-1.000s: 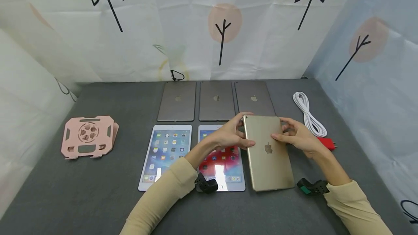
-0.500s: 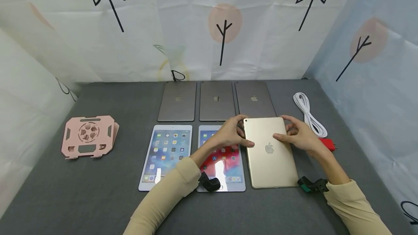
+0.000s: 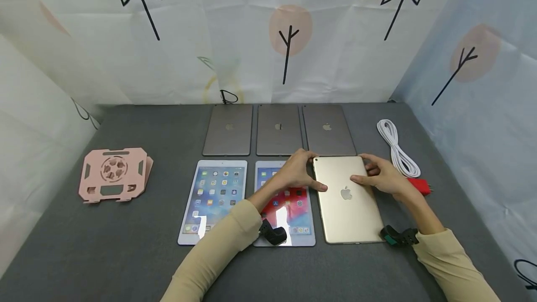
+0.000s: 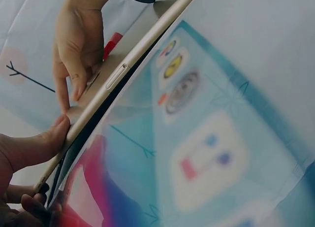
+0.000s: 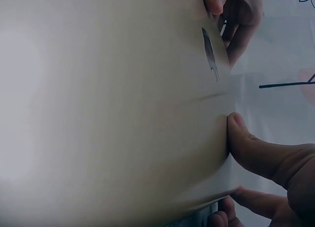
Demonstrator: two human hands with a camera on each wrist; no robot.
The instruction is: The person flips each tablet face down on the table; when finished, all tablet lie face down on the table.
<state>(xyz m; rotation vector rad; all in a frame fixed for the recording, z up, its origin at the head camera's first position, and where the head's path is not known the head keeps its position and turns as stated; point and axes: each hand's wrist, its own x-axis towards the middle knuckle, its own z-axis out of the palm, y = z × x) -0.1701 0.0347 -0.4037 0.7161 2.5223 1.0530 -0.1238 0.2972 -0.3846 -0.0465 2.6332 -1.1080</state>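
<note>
Toward right edge of grey tabletop [image 3: 126, 246], left hand [image 3: 299, 171] and right hand [image 3: 383, 176] clamp gold rectangular metallic tablet [image 3: 350, 220]. Opposed grip likely steadies it.

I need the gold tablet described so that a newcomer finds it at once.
On the grey table, find the two tablets with lit screens. Just to their right, the left hand and the right hand hold the gold tablet. It shows its back, not a screen, and that back is gold, unlike the three grey tablets farther away.

Soft, pale glare on gold tablet [image 5: 115, 104]
</note>
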